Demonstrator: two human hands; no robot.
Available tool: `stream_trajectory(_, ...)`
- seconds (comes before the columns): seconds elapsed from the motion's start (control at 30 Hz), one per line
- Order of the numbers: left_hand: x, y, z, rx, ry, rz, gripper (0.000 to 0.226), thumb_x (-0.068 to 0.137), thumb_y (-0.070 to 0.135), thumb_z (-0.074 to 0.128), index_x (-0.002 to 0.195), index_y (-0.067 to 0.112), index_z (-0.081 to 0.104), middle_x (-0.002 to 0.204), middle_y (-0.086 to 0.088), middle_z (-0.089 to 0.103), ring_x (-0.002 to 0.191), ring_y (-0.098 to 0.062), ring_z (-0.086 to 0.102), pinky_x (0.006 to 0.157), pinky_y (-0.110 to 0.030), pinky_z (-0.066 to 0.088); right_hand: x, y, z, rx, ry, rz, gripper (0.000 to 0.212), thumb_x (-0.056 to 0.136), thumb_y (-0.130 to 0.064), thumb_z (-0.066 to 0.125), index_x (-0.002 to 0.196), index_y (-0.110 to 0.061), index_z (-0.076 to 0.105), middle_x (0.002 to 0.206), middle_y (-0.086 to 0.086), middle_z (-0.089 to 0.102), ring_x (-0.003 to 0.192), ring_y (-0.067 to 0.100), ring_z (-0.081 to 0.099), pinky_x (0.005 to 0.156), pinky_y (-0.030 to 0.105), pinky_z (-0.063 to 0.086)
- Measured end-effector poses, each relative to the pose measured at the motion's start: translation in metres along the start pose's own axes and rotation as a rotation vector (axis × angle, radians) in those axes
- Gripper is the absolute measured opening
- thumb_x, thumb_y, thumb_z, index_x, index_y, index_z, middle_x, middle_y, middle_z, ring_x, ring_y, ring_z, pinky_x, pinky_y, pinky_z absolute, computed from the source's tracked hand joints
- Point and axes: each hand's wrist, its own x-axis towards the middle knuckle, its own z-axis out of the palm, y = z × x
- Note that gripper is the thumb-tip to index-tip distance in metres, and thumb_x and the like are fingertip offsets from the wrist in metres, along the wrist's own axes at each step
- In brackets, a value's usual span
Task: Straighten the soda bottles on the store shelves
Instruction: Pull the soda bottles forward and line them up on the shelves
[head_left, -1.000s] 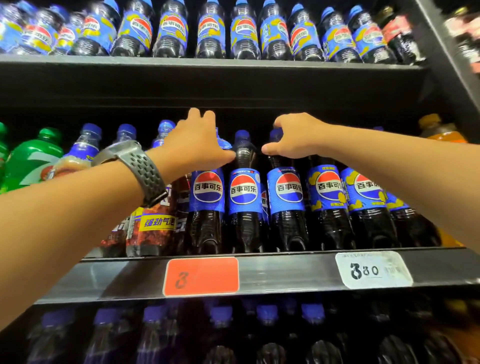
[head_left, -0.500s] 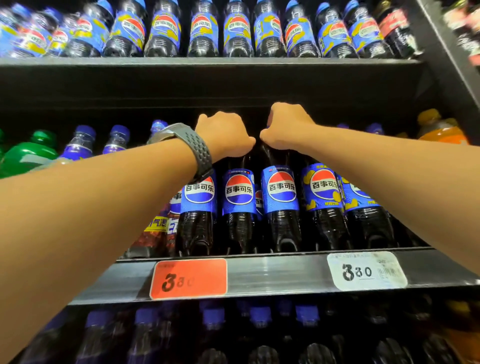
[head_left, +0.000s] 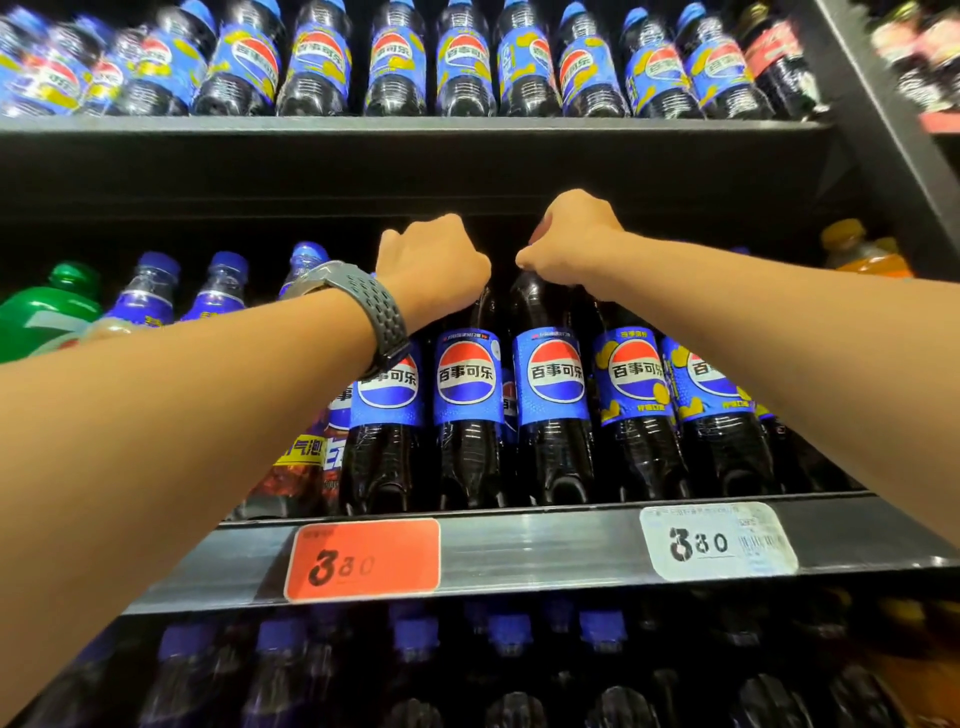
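**Three tiers, both hands on the middle row**

The middle shelf (head_left: 545, 545) carries a row of soda bottles (head_left: 641, 405) standing side by side along its front edge. The left hand (head_left: 431, 265) sits closed over the top of the centre bottle (head_left: 467, 395). Just to its right, the right hand (head_left: 571, 244) grips the top of the neighbouring bottle (head_left: 553, 384). On the shelf's front lip, the left price tag (head_left: 363, 561) lies below the left hand and the right price tag (head_left: 719, 540) further right. The upper shelf (head_left: 415, 127) holds another row, and the lower bottles (head_left: 415, 639) stand underneath.
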Motion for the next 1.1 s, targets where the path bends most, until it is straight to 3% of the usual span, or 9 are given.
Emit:
stream_trajectory(0.13, -0.002, -0.002, 0.003, 0.005, 0.032, 0.005, 0.030, 0.090, 0.036, 0.048, 0.107, 0.013, 0.055, 0.082, -0.001, 0.049, 0.078, -0.019, 0.043, 0.087, -0.037, 0.033, 0.001, 0.001, -0.001, 0.009, -0.009, -0.010, 0.031, 0.081, -0.024, 0.073, 0.107, -0.012, 0.065, 0.103, 0.007, 0.064, 0.091, 0.021, 0.063, 0.074, 0.031, 0.055)
stream_trajectory(0.27, -0.002, -0.001, 0.001, 0.076, 0.000, 0.033, 0.030, 0.089, 0.036, 0.047, 0.106, 0.013, 0.055, 0.092, -0.006, 0.057, 0.084, -0.024, 0.046, 0.091, -0.040, 0.034, 0.000, 0.005, -0.001, -0.052, -0.027, -0.072, 0.038, 0.083, -0.036, 0.070, 0.112, -0.011, 0.064, 0.110, 0.008, 0.064, 0.099, 0.023, 0.062, 0.083, 0.034, 0.054)
stream_trajectory(0.4, 0.003, 0.006, -0.004, 0.173, 0.050, 0.122, 0.027, 0.088, 0.034, 0.047, 0.102, 0.013, 0.055, 0.104, -0.014, 0.064, 0.100, -0.033, 0.056, 0.094, -0.043, 0.035, 0.000, 0.007, -0.009, -0.144, -0.103, -0.148, 0.042, 0.087, -0.041, 0.061, 0.114, -0.010, 0.064, 0.109, 0.007, 0.065, 0.099, 0.022, 0.061, 0.074, 0.029, 0.048)
stream_trajectory(0.5, 0.009, 0.021, -0.003, 0.151, 0.130, 0.220, 0.036, 0.087, 0.033, 0.045, 0.112, 0.011, 0.057, 0.111, -0.016, 0.064, 0.106, -0.037, 0.054, 0.091, -0.043, 0.036, 0.001, 0.015, -0.027, -0.185, -0.028, -0.198, 0.032, 0.086, -0.036, 0.059, 0.107, -0.014, 0.069, 0.106, 0.007, 0.068, 0.099, 0.023, 0.062, 0.074, 0.026, 0.046)
stream_trajectory(0.6, 0.009, 0.044, 0.004, 0.035, 0.100, 0.296, 0.038, 0.087, 0.039, 0.045, 0.112, 0.014, 0.060, 0.111, -0.012, 0.065, 0.106, -0.035, 0.056, 0.089, -0.041, 0.040, 0.003, 0.033, -0.054, -0.226, 0.063, -0.250, 0.024, 0.084, -0.028, 0.057, 0.101, -0.017, 0.071, 0.106, 0.005, 0.069, 0.102, 0.022, 0.061, 0.076, 0.022, 0.041)
stream_trajectory(0.73, 0.012, 0.076, 0.022, -0.084, -0.032, 0.282, 0.044, 0.088, 0.049, 0.047, 0.112, 0.015, 0.061, 0.113, -0.010, 0.066, 0.105, -0.032, 0.058, 0.087, -0.036, 0.046, 0.006, 0.067, -0.080, -0.337, 0.062, -0.313, 0.031, 0.082, -0.029, 0.060, 0.110, -0.014, 0.063, 0.111, 0.005, 0.066, 0.107, 0.024, 0.058, 0.089, 0.028, 0.043)
stream_trajectory(0.83, 0.012, 0.092, 0.035, -0.070, -0.074, 0.285, 0.050, 0.088, 0.056, 0.046, 0.111, 0.015, 0.062, 0.114, -0.012, 0.065, 0.107, -0.033, 0.057, 0.085, -0.036, 0.045, 0.006, 0.088, -0.093, -0.437, 0.064, -0.285, 0.036, 0.083, -0.031, 0.059, 0.111, -0.008, 0.062, 0.112, 0.012, 0.065, 0.107, 0.031, 0.056, 0.089, 0.035, 0.045)
stream_trajectory(1.1, 0.012, 0.106, 0.054, 0.051, -0.006, 0.188, 0.051, 0.089, 0.056, 0.042, 0.109, 0.013, 0.060, 0.113, -0.013, 0.065, 0.108, -0.036, 0.056, 0.092, -0.043, 0.035, 0.001, 0.115, -0.086, -0.501, -0.089, -0.280, 0.048, 0.087, -0.047, 0.057, 0.116, -0.009, 0.062, 0.118, 0.010, 0.064, 0.111, 0.030, 0.056, 0.087, 0.033, 0.044)
